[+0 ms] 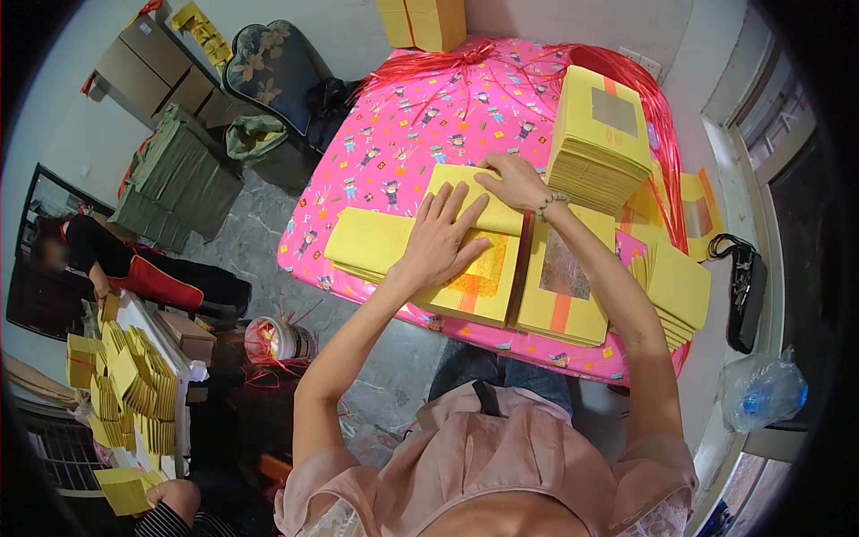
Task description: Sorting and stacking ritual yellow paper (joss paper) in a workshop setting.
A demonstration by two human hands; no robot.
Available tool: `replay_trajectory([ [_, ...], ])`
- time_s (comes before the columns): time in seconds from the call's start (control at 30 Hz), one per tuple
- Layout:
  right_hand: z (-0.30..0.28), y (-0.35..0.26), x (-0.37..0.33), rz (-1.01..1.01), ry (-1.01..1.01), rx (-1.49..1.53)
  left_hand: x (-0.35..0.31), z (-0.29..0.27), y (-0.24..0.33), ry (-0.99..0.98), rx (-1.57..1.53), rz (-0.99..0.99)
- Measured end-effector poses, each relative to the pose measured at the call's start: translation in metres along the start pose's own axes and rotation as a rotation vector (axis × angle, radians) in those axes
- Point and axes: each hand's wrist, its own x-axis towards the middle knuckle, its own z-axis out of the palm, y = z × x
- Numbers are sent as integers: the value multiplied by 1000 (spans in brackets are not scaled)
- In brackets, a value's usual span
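Observation:
My left hand (441,240) lies flat, fingers spread, on a folded flap of yellow paper (447,176) at the top of a low stack. An orange printed square shows just beside its thumb. My right hand (517,183), a beaded bracelet on its wrist, is at the flap's far right, with bent fingers at the far edge and the thumb on top; the fingertips are partly hidden. To the right, past a dark red gap, stands another stack of yellow paper (582,313) with a silvery square and an orange stripe. Folded yellow sheets (362,234) stick out on the left.
The table has a pink patterned cover (358,183). A tall yellow paper stack (599,134) stands behind my right arm, near red strings (667,152). A fanned yellow pile (680,291) lies at right. Left, another person (161,273) is beside a table of yellow bundles.

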Motion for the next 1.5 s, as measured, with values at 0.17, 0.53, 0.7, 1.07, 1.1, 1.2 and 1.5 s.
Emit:
replay_trajectory([
  [0.17, 2, 2, -2, -14, 30, 15, 0, -1, 0, -13, -28, -4],
  [0.53, 0, -1, -1, -8, 14, 8, -1, 2, 1, 10, -35, -12],
  [0.7, -3, -5, -1, 21, -51, -20, -2, 3, 2, 22, -25, -13],
  [1.07, 0, 3, 3, -12, -3, 5, -1, 3, 0, -12, -60, -16],
  [1.1, -1, 1, 2, -23, 17, 7, -1, 3, 0, -11, -59, -16],
  [1.2, -5, -5, 1, 33, -66, -31, -1, 3, 0, -57, -26, -30],
  [1.5, 15, -49, -101, -204, 74, -212, -4, 6, -6, -66, -44, -40],
])
